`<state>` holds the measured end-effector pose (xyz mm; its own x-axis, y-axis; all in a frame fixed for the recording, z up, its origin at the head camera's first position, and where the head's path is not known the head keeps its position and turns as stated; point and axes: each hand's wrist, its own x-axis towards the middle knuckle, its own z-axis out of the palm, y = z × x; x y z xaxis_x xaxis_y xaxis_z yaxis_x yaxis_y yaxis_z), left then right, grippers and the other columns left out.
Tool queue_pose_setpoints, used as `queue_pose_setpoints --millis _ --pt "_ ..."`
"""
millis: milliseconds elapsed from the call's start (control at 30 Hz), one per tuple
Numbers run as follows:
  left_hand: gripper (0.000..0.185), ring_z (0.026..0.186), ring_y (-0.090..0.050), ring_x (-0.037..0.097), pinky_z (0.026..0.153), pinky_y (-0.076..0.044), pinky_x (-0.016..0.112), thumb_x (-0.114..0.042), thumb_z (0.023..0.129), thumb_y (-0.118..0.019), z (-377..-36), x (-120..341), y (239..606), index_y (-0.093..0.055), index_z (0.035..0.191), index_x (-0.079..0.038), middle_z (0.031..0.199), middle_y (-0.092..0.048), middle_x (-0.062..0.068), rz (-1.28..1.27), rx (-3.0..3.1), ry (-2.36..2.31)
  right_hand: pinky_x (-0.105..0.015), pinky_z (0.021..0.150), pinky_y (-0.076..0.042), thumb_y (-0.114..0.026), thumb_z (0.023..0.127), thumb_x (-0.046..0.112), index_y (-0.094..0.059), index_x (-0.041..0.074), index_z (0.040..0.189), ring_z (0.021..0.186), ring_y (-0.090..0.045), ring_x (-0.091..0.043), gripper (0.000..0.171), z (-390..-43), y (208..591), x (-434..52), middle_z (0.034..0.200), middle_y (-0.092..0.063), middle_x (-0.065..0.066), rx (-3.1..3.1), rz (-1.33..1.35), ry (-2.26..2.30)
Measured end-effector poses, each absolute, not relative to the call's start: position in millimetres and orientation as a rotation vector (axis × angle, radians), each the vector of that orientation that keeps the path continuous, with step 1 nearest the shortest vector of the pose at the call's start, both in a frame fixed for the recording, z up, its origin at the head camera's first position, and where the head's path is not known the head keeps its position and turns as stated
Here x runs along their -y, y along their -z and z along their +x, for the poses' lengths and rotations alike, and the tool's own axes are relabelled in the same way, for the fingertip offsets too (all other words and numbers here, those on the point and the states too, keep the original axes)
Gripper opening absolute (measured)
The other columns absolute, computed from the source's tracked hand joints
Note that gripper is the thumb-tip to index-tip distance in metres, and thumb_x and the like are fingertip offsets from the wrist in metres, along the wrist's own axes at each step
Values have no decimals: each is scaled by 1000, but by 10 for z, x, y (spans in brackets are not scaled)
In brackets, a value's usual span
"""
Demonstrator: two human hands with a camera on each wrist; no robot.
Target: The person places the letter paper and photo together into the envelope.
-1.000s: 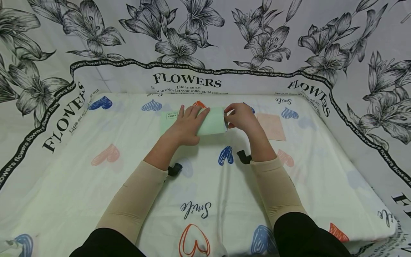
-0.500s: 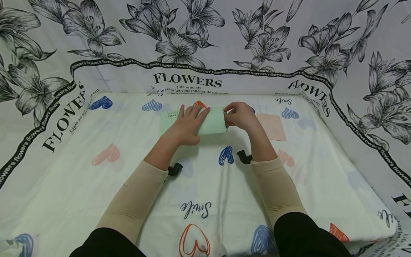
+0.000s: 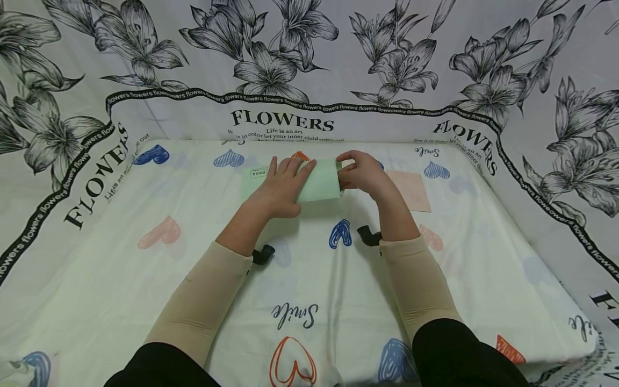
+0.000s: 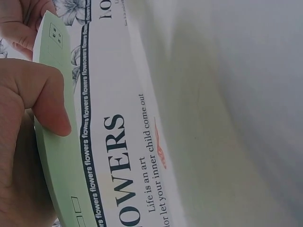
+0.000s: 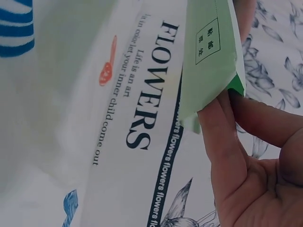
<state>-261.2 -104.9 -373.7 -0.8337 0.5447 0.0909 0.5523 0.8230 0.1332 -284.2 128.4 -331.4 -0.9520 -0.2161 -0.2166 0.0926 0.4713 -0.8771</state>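
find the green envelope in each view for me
head: green envelope at centre top, between the left hand and right hand.
left wrist: left edge, beside the thumb.
right wrist: top right, pinched at its corner.
Shared landmark: FLOWERS lettering.

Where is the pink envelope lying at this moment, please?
In the head view, the pink envelope lies flat on the heart-printed sheet, just right of the right hand, which pinches the green envelope.

Head view high, downward; wrist views close; shared green envelope point(image 3: 320, 183)
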Motion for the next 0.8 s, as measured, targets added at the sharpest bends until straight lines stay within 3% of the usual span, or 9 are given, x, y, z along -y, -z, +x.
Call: queue_pose_setpoints --millis 300,500,800 --pt "102 150 -14 37 120 2 63 -16 78 -66 -2596 1041 3714 -13 165 -16 163 -18 14 -897 2941 263 -44 93 -56 -54 99 4 -28 12 161 106 -69 -33 67 -2854 3327 -1311 125 -64 -21 -2282 -187 1581" --pt "103 151 -14 39 120 4 62 -17 77 -67 -2599 1026 3706 -13 165 -17 164 -16 14 -905 2930 283 -42 93 -56 -55 104 8 -27 15 161 109 -69 -30 64 -2845 3335 -1335 127 -65 -19 -2139 -247 1665" --pt "102 151 -15 38 120 4 62 -16 78 -67 -2589 1023 3707 -15 165 -17 163 -18 13 -902 2916 290 -40 90 -55 -51 102 1 -29 16 160 111 -66 -29 64 -2864 3356 -1362 128 -66 -18 -2012 -348 1711"
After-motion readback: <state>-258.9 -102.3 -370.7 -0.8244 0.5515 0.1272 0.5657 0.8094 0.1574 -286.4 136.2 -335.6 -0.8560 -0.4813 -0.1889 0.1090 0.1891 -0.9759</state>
